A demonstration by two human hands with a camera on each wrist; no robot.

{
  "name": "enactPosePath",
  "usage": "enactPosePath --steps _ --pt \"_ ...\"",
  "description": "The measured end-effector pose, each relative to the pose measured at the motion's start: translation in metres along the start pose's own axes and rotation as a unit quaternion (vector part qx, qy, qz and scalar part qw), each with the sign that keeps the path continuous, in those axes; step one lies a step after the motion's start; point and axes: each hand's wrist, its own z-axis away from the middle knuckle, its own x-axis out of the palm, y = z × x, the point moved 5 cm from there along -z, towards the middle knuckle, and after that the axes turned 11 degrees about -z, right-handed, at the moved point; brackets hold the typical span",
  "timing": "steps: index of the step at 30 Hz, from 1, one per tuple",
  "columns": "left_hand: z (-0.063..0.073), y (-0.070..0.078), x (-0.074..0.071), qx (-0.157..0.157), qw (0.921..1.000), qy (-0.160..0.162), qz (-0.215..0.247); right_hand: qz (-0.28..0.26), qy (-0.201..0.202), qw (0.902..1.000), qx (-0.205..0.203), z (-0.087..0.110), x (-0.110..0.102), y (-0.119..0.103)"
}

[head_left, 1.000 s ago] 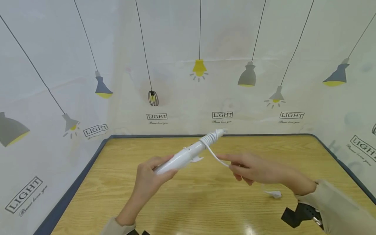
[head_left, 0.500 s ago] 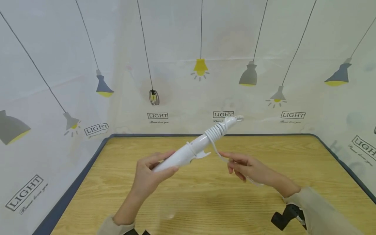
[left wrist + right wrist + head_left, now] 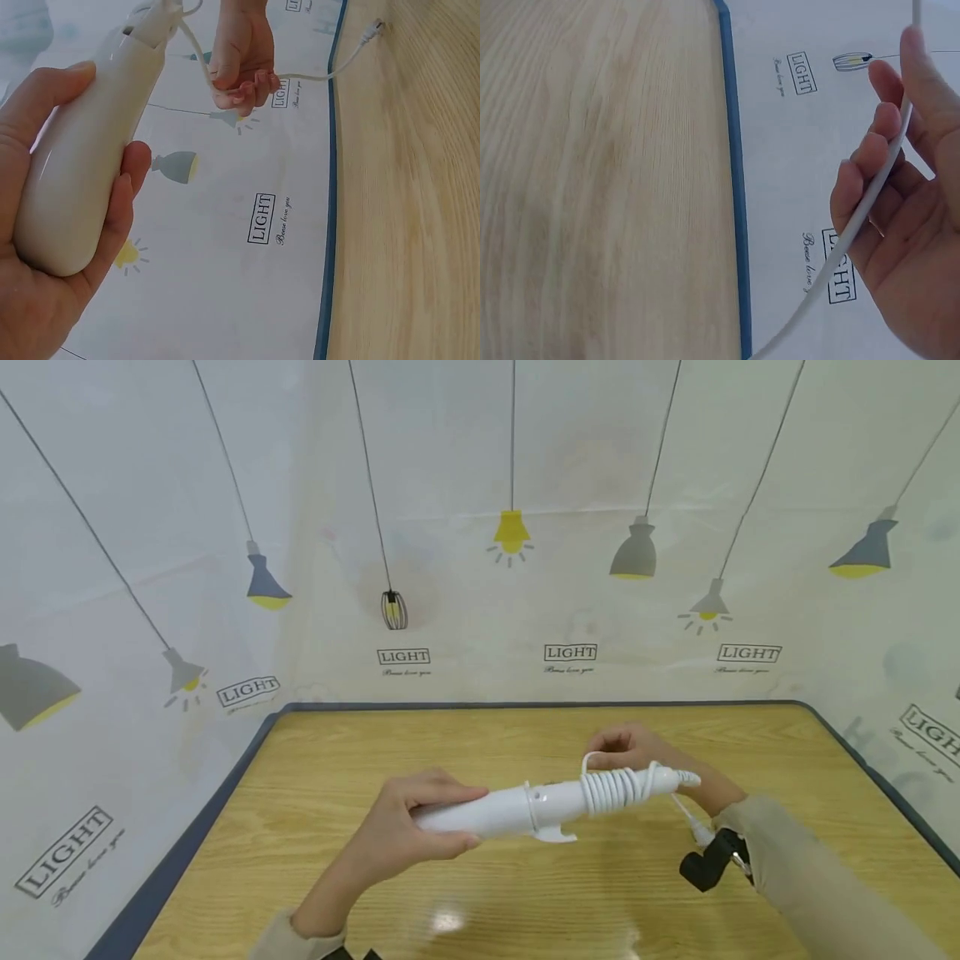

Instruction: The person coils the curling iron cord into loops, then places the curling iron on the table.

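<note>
My left hand point(image 3: 408, 818) grips the smooth rounded end of a white wand-shaped electric appliance point(image 3: 487, 814), thumb along one side and fingers around the other. The appliance is held above the table, nearly level, its far end pointing right. Several turns of white cord point(image 3: 615, 791) wrap its narrower part. Behind that far end, my right hand point(image 3: 637, 747) is partly hidden. In the right wrist view, the cord point(image 3: 862, 206) runs across the curled fingers and passes between thumb and index finger. The plug point(image 3: 702, 833) hangs near the right wrist.
The wooden table point(image 3: 375, 893) lies below both hands, with a dark blue border point(image 3: 480, 705) along its far edge. Pale sheeting printed with lamps point(image 3: 465, 460) rises behind it and at both sides. A black wrist mount point(image 3: 705, 867) is strapped to the right wrist.
The appliance has swung from an upward slant to nearly level. My right hand has moved from in front of the cord to behind the appliance's far end, carrying the cord around it.
</note>
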Motion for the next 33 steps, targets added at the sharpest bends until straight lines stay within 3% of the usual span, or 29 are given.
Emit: enactPosePath --steps 1,7,13,16,20,26,29,33 --pt "0.000 -0.001 0.002 0.009 0.9999 -0.011 0.000 0.027 0.018 0.9987 0.039 0.002 -0.003 0.001" --pt "0.003 -0.009 0.011 0.037 0.9971 -0.062 -0.022 0.087 -0.014 0.9957 0.029 0.000 -0.007 -0.014" --pt "0.001 -0.015 0.016 0.039 0.9893 -0.071 -0.121 0.125 -0.050 0.9908 0.010 -0.002 -0.003 -0.036" --pt "-0.001 -0.018 0.019 0.024 0.9831 -0.067 -0.168 0.160 -0.055 0.9854 0.018 -0.001 0.003 -0.047" --pt "-0.002 -0.023 0.020 -0.017 0.9754 -0.046 -0.215 0.228 -0.057 0.9716 0.029 0.002 0.013 -0.064" --pt "-0.003 -0.027 0.015 -0.056 0.9664 0.022 -0.250 0.314 -0.054 0.9474 0.026 0.007 0.035 -0.084" --pt "-0.003 -0.026 0.013 -0.057 0.9632 0.051 -0.258 0.320 -0.050 0.9457 0.032 0.010 0.046 -0.088" --pt "-0.003 -0.023 0.012 -0.047 0.9576 0.079 -0.273 0.296 -0.024 0.9536 0.047 0.012 0.054 -0.086"
